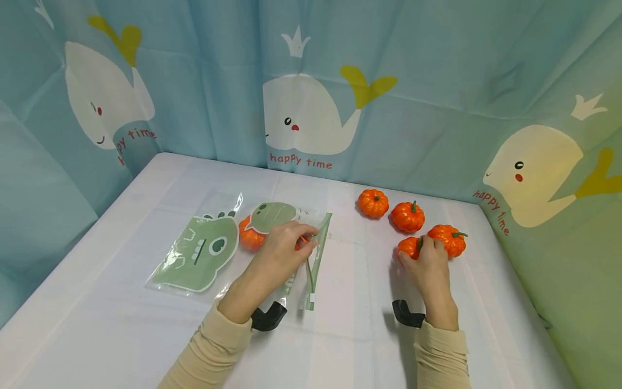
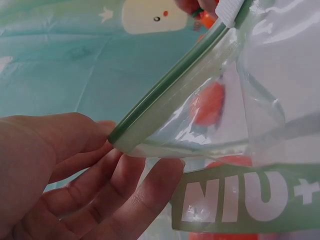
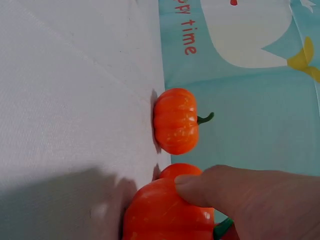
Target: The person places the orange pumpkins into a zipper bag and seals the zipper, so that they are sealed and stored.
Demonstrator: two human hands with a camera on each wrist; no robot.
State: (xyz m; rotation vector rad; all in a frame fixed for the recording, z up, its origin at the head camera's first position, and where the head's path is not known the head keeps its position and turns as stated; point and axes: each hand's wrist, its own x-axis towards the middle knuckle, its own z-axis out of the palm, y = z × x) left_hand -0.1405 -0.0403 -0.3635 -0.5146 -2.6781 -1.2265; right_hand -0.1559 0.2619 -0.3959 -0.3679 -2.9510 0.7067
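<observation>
A clear zip bag (image 1: pixel 199 254) with green cartoon prints lies flat on the table's left half. Inside it shows an orange toy pumpkin (image 1: pixel 250 239), partly covered by the print. My left hand (image 1: pixel 282 248) pinches the bag's green zip edge (image 2: pixel 165 82) between thumb and fingers, and the mouth gapes in the left wrist view. At the right, my right hand (image 1: pixel 432 270) grips a small orange pumpkin (image 1: pixel 408 247), thumb on its near left side. That same pumpkin (image 3: pixel 165 212) fills the bottom of the right wrist view. Another pumpkin (image 1: pixel 447 241) sits right beside the fingers.
Two more pumpkins (image 1: pixel 373 203) stand farther back on the white table (image 1: pixel 355 335). A whale-print curtain (image 1: pixel 218 81) hangs behind and along the sides. Black wrist mounts (image 1: pixel 269 317) stick out from both sleeves. The white zip slider (image 1: pixel 312 297) is at the bag's near end.
</observation>
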